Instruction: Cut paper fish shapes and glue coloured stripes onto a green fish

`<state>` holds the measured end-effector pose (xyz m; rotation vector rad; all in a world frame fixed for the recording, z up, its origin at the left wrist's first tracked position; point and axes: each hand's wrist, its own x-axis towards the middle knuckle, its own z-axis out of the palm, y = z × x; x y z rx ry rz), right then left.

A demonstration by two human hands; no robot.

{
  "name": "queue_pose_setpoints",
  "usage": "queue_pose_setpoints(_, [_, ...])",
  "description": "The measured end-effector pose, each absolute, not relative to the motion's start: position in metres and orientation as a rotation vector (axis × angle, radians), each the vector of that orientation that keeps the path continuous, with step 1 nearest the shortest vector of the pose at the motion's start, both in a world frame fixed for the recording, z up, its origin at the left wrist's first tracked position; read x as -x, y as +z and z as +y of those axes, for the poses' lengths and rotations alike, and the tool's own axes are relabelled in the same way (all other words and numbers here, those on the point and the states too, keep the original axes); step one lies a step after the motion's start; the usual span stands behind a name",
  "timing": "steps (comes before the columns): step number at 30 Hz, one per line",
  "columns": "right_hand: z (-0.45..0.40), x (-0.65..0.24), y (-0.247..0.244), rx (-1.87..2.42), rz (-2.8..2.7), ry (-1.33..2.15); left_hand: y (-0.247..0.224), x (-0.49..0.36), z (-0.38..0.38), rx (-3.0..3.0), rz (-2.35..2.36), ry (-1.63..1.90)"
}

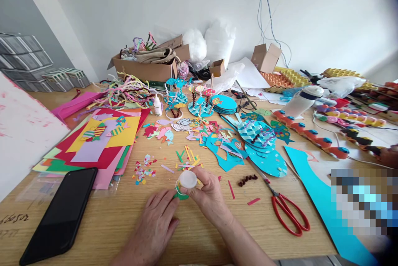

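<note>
My right hand [207, 189] grips a small white bottle [188, 179], its round end turned up toward me. Under it lies a small green paper piece [181, 196] on the wooden table. My left hand [161, 214] rests flat with fingers stretched out, fingertips at the green piece's left edge. The bottle and my fingers hide part of that piece. Just beyond are yellow and green paper strips [188, 159], and to their left a scatter of tiny paper bits [144, 170]. A brown twisted pipe cleaner [248, 180] lies to the right.
Red-handled scissors [290, 214] lie at right, near blue card [323, 203]. A black phone [60, 216] and stacked coloured paper [124, 158] occupy the left. Farther back are a glue bottle [157, 106], paper fish [161, 131], blue discs [265, 160] and a cardboard box [144, 69].
</note>
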<state>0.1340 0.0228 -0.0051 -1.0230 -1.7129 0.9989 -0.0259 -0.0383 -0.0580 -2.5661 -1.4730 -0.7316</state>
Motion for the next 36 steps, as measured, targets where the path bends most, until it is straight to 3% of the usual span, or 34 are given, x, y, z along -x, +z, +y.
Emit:
queue_pose_setpoints(11, [0.017, -0.140, -0.006, 0.931, -1.841, 0.972, -0.059, 0.026, -0.039, 2.622, -1.500, -0.682])
queue_pose_setpoints(25, [0.022, -0.151, -0.011, 1.033, -1.316, 1.211, -0.057, 0.024, -0.040, 2.622, -1.535, -0.623])
queue_pose_setpoints(36, [0.022, -0.143, -0.024, 1.082, -1.599, 1.118, -0.054, 0.023, -0.039, 2.630, -1.533, -0.621])
